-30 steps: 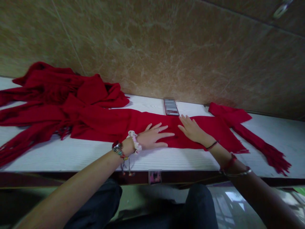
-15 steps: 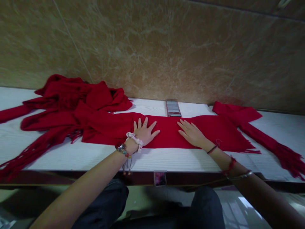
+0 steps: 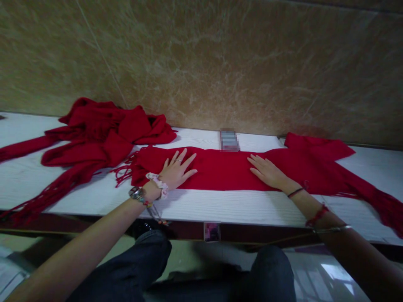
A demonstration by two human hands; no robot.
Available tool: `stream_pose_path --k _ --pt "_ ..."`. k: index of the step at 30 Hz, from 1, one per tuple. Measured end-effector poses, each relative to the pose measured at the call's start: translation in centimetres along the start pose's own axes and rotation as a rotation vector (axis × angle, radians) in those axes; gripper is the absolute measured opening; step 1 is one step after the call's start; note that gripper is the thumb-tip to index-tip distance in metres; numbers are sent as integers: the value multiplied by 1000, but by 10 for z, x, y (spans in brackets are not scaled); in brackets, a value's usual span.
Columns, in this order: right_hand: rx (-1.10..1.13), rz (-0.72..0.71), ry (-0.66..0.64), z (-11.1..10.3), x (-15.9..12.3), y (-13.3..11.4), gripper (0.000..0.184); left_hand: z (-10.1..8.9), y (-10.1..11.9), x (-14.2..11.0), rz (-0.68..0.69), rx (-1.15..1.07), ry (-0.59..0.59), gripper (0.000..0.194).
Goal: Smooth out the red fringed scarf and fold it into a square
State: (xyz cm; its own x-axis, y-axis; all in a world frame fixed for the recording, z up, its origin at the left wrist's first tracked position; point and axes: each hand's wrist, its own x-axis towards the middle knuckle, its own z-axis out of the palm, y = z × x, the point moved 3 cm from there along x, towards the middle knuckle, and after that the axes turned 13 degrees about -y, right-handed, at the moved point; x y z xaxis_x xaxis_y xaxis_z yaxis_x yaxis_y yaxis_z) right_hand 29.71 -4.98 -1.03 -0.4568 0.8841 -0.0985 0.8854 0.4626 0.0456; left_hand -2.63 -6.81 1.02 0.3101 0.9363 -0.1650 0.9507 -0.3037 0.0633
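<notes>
A red scarf (image 3: 220, 172) lies spread lengthwise on the white tabletop, its fringe bunched at the left end. My left hand (image 3: 176, 170) rests flat on the scarf's left part, fingers spread. On the right part my right hand (image 3: 267, 172) also lies flat, fingers stretched out. A crumpled heap of red scarves (image 3: 103, 130) sits just left of the spread one, with fringed ends trailing to the left. At the right end, another red scarf (image 3: 317, 144) lies folded, and a fringed length runs toward the front right edge.
A blurred-out, phone-like rectangle (image 3: 229, 140) lies behind the scarf, near the marbled tile wall (image 3: 201, 67). The white tabletop (image 3: 220, 205) has a dark front edge. A small blurred square (image 3: 212, 231) shows on that edge, above my knees.
My hands have moved apart, the left one leftward and the right one slightly rightward, over the scarf. The scarf's left end now lies separate from the heap, with its fringe showing.
</notes>
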Motion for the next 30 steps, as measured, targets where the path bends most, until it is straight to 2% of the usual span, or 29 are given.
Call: stream_pose_path --k 4,7,9,12,15,19,22,26,27,30 --pt "7 1 -5 -9 11 -16 51 -10 -40 -17 -181 47 52 55" --pt "39 -84 48 -28 29 -48 52 -20 -71 -22 -353 35 114 57" --pt "53 -186 79 -40 43 -78 53 -23 -89 -21 -426 -7 109 60" --pt "91 -351 61 -46 61 -119 54 -25 -110 -17 -432 -64 57 63" --pt "139 -444 4 -38 71 -142 54 -34 -122 -16 -419 -108 73 57" --pt "138 -475 -2 -25 70 -144 53 -60 -130 -24 -417 -163 122 48" --pt "144 -491 9 -23 67 -139 53 -75 -135 -31 -376 -85 111 45" --pt "172 -498 3 -25 67 -137 53 -65 -143 -37 -294 24 -175 43" --pt "176 -499 -2 -25 67 -138 53 -60 -144 -38 -281 9 -210 45" --pt "174 -503 -1 -25 67 -138 53 -52 -145 -43 -278 -75 -125 64"
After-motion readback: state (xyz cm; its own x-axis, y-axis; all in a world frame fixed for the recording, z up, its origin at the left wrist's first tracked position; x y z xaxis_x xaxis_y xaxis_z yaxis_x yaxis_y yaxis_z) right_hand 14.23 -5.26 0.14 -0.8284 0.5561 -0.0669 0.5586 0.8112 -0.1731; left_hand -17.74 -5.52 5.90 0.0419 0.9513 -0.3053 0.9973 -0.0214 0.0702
